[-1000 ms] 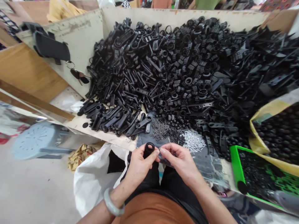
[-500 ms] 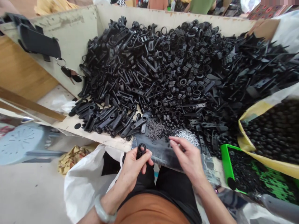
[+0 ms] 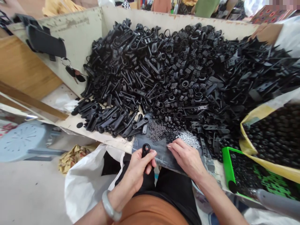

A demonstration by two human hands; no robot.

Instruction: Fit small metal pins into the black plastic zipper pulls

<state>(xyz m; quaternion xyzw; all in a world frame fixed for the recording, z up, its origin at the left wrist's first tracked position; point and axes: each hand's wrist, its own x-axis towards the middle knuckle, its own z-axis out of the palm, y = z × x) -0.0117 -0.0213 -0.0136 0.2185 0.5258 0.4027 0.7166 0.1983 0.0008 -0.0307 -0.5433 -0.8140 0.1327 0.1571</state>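
My left hand (image 3: 139,165) is closed around a black plastic part with a ring-shaped end (image 3: 146,147), which sticks up between thumb and fingers. The rest of that part is hidden in the hand. Over the dark work surface (image 3: 161,153), my right hand (image 3: 186,156) pinches a small silvery metal pin (image 3: 169,146) between thumb and fingertips. Just beyond the right hand lies a heap of shiny metal pins (image 3: 188,139). To its left are a pile of small dark grey springs or screws (image 3: 157,130) and tiny black pieces (image 3: 171,136).
A large mound of black plastic parts (image 3: 145,72) fills the wooden-walled bin. Black lever-like pieces (image 3: 120,120) lie at its front left. On the right are a green tray (image 3: 226,165) and a yellow-edged sack of black balls (image 3: 276,128). Keys (image 3: 76,74) hang on the left wall.
My right hand has moved from the small black pieces toward the pin heap, and a metal pin now shows at its fingertips. My left hand still holds the black part, slightly turned.
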